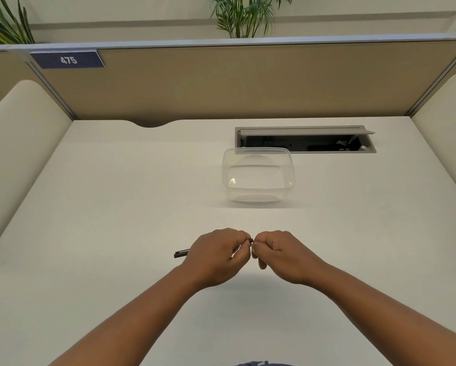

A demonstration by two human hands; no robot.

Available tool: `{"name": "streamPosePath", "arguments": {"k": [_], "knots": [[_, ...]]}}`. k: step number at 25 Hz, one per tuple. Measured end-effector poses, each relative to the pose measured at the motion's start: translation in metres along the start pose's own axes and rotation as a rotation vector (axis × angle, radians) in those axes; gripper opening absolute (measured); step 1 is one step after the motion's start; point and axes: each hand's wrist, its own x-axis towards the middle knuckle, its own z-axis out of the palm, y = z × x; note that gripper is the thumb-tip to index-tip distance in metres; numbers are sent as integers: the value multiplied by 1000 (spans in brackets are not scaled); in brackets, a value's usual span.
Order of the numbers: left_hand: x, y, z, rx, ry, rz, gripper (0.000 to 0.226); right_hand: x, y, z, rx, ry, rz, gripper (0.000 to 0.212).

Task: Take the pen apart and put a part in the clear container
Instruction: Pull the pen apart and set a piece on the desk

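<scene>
Black pen [182, 253] is held low over the counter [116, 194], near the front and about centre. Clip end sticks out left of the left hand [216, 256]; the other end, a small black tip, shows in the gap between both fists. Left hand is wrapped around the barrel. Right hand [277, 253] is curled tight with fingertips at that tip; looks like a pinch on the end piece, but the contact itself is hidden, so can't confirm what it's holding. My read: working on the end piece, pen not apart yet.

Risks:
- End piece is tiny. If it pops free under a twist or pull it can spring out of the fingers, roll on the smooth counter, and be hard to find.
- Open cable hatch [304, 141] sits just behind the clear container [258, 177], touching or nearly so. An overshot drop could go into the slot.
- Container is light, lidless plastic; a knuckle on the rim could shove or tip it.

Room: container is straight ahead, slightly right, well apart from the hands, nothing between. Padded side panels [23, 143] close off left and right, the partition [221, 83] closes the back. The front edge is nearest the arms, so a dropped part could go off toward the lap.
</scene>
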Motion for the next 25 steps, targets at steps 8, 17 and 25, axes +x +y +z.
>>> {"name": "streamPosePath", "arguments": {"k": [8, 17, 25], "knots": [[-4, -2, -3, 56, -20, 157, 31, -2, -2, -3, 232, -154, 103, 32], [-6, 1, -3, 164, -101, 259, 29, -5, -3, -4, 237, -342, 98, 42], [-4, 4, -8, 224, -152, 246, 38, -4, -3, -2, 127, -270, 76, 41]]}}
